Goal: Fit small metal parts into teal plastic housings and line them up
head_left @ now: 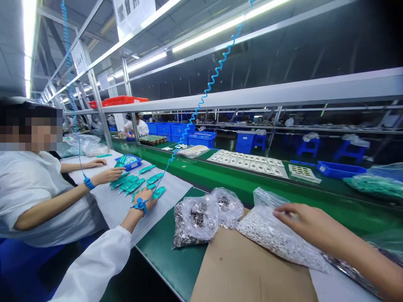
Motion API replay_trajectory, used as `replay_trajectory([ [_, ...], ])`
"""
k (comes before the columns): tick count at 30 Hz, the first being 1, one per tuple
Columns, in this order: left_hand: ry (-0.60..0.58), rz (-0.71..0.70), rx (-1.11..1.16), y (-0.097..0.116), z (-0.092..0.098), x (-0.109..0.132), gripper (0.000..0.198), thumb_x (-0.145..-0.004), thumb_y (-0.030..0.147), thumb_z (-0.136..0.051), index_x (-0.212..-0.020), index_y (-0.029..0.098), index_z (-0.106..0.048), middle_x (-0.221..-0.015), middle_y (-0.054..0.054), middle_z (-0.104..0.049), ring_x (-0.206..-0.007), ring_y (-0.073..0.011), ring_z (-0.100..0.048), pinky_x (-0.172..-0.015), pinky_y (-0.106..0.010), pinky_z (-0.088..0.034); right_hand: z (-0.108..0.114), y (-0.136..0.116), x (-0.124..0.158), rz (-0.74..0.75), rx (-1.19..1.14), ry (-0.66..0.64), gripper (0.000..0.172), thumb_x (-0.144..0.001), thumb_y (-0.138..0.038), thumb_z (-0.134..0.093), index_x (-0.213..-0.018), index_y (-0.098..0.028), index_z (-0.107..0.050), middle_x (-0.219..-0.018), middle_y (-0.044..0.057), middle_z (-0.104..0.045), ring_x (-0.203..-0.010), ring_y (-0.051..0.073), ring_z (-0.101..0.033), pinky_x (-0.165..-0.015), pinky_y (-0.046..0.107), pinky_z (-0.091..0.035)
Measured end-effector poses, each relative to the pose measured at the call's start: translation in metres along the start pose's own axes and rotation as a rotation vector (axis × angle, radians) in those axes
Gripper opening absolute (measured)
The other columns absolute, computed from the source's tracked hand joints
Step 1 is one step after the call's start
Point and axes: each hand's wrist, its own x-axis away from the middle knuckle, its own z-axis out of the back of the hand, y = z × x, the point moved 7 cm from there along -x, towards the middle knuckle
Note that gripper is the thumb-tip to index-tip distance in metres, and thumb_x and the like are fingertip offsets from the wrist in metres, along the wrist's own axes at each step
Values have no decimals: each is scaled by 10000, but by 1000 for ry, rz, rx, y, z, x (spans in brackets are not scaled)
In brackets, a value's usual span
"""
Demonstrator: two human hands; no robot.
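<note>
the bag of small pale bits (277,239) lies on its side, half on a sheet of brown cardboard (245,272) and half on the green bench (170,260). its open end points away from the person. the right hand (304,222) comes in from the right and rests on that upper end, over the crumpled plastic. the fingers are bent and close together with their tips on the bag. whether they pinch the plastic or only press on it cannot be told.

just left of this bag, and touching each other, sit two more clear bags of darker metal bits (197,220), with one bag (225,203) behind the other.

the left hand (145,196) is well apart from the bags, stretched out to the left over a white sheet (116,209). it wears a blue wrist strap (139,205) tied to a blue coiled cord (204,94) that runs up overhead. its fingers lie together, with the tips at a teal piece (159,192). it is not clear whether they grip it.

more teal pieces (130,184) lie scattered on the sheet beyond. a co-worker's hand (108,174) rests among them, near a blue tray (130,161).
</note>
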Motion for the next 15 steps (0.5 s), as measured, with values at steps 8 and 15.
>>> replay_trajectory([
  [8,-140,-74,-112,-9,15,51,326,-896,317,-622,-1172,146,-647,-1169,-138,-670,-1066,-323,-660,-889,-410,-543,38,40,-61,-243,211,97,339,-957,-461,-519,-873,-169,-669,-864,79,-689,-845,234,-658,-741,346,-473],
  [15,-202,-479,278,49,59,171,496,-821,302,-623,-1317,319,-607,-1345,-27,-641,-1186,-285,-642,-1014,-321,-515,66,79,-59,-354,129,289,248,-969,-411,-581,-1031,-182,-655,-1027,61,-663,-899,175,-645,-788,338,-536],
])
